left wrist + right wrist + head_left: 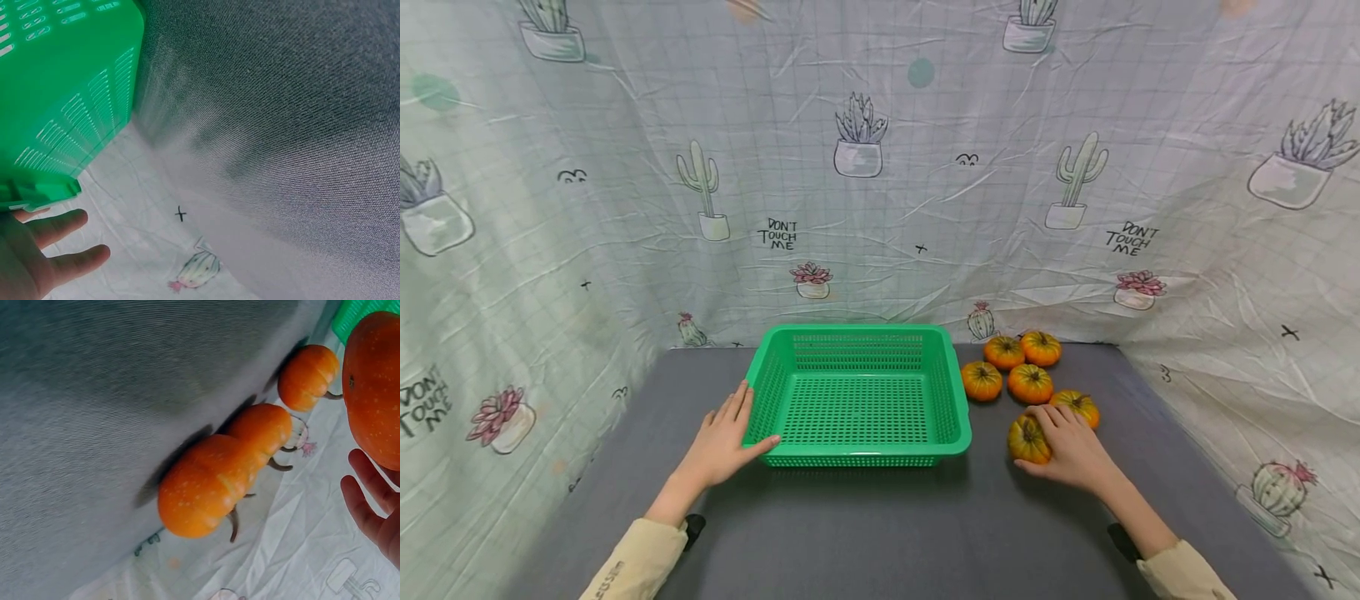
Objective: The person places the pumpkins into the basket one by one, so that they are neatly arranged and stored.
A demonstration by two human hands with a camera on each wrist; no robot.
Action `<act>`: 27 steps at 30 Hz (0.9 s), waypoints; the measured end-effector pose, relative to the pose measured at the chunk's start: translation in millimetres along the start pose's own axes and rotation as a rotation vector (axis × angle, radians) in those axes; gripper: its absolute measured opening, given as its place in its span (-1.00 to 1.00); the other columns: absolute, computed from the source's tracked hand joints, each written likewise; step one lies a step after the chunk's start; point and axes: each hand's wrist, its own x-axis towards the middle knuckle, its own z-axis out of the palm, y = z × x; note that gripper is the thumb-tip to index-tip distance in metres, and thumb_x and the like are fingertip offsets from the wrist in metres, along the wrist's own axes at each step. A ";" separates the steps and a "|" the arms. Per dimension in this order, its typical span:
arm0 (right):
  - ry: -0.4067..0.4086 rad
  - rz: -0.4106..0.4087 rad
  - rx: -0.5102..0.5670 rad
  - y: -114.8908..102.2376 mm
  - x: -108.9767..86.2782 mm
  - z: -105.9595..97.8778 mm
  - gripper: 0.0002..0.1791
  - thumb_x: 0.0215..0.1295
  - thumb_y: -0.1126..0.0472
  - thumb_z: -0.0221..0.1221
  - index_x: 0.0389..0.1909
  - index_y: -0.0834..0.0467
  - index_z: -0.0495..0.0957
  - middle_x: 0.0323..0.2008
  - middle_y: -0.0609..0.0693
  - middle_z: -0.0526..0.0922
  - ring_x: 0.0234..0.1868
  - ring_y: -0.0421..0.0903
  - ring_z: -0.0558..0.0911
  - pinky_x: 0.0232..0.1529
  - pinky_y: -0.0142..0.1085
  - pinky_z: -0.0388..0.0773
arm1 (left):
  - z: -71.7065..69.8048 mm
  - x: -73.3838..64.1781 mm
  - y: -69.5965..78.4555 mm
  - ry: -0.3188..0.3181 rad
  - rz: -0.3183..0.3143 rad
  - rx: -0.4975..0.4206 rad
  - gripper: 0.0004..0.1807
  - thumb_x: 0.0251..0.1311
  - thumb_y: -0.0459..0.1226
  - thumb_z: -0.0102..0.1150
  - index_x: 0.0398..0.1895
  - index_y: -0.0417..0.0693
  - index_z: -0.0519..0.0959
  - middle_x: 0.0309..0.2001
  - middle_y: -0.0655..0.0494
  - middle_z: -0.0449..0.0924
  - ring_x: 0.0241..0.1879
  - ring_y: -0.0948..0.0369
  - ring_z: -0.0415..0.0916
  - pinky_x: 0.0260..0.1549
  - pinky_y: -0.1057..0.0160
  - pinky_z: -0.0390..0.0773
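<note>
My right hand (pixel 1067 446) holds a small orange pumpkin (pixel 1028 440) with greenish patches, thumb on its near side and fingers over the top. In the right wrist view, this pumpkin (pixel 375 387) shows its underside, raised off the grey cloth. At the left of a green plastic basket (pixel 868 450), my left hand (pixel 722 440) touches the rim with straight, spread fingers. The left wrist view shows those fingers (pixel 65 228) at the basket's rim. Nothing lies inside the basket, whose floor is slotted.
Several more small pumpkins (pixel 1030 383) sit to the right of the basket, one of them (pixel 1077 407) just behind my right hand. A grey cloth (pixel 865 533) covers the table. Behind it and at both sides hangs a pale curtain (pixel 917 208) printed with cacti.
</note>
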 end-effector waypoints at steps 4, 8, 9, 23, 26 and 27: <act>0.004 0.017 0.016 -4.0 5.5 0.5 -0.22 -0.29 -0.27 0.33 -0.05 0.08 0.39 -0.17 0.03 0.49 -0.12 0.03 0.43 -0.13 0.01 0.37 | -0.3 0.6 -0.1 0.004 0.005 -0.001 0.04 0.06 0.27 -0.09 0.37 -0.28 -0.12 0.40 -0.21 -0.20 0.31 -0.20 -0.03 0.08 -0.32 0.07; -0.002 0.016 0.023 -7.0 11.6 -0.3 -0.14 -0.28 -0.36 0.27 0.01 0.12 0.40 -0.12 0.06 0.49 -0.09 0.06 0.43 -0.06 0.04 0.35 | 0.2 0.9 -0.9 0.008 0.004 0.004 0.04 0.05 0.28 -0.10 0.37 -0.28 -0.12 0.40 -0.21 -0.19 0.31 -0.19 -0.03 0.08 -0.31 0.08; 0.000 0.011 0.027 -7.8 13.4 -1.2 -0.12 -0.29 -0.36 0.27 0.02 0.13 0.41 -0.11 0.08 0.50 -0.08 0.08 0.43 -0.02 0.07 0.33 | 0.2 0.9 -1.0 0.010 0.003 0.004 0.04 0.05 0.28 -0.10 0.37 -0.28 -0.12 0.40 -0.21 -0.19 0.31 -0.19 -0.03 0.08 -0.31 0.08; 0.113 0.003 0.089 -14.3 42.9 -7.7 -0.15 -0.31 -0.30 0.32 -0.01 0.17 0.43 -0.16 0.08 0.51 -0.14 0.05 0.38 -0.16 -0.03 0.40 | -0.6 -0.3 0.7 0.017 0.000 0.001 0.04 0.06 0.27 -0.09 0.36 -0.30 -0.10 0.39 -0.22 -0.18 0.29 -0.22 0.00 0.07 -0.32 0.08; 0.138 -0.001 0.110 -16.2 48.8 -7.5 -0.13 -0.34 -0.30 0.33 -0.01 0.17 0.42 -0.16 0.09 0.51 -0.15 0.05 0.39 -0.17 -0.02 0.40 | -0.4 0.1 0.5 0.017 -0.004 -0.001 0.04 0.06 0.27 -0.09 0.37 -0.29 -0.11 0.39 -0.22 -0.19 0.30 -0.21 -0.01 0.08 -0.32 0.08; 0.145 -0.001 0.123 -17.0 50.5 -7.4 -0.13 -0.35 -0.29 0.35 -0.01 0.17 0.42 -0.16 0.09 0.51 -0.15 0.04 0.39 -0.17 -0.03 0.40 | -0.2 0.2 0.5 0.015 -0.004 0.000 0.04 0.06 0.27 -0.10 0.37 -0.29 -0.11 0.39 -0.22 -0.19 0.30 -0.21 -0.01 0.08 -0.32 0.08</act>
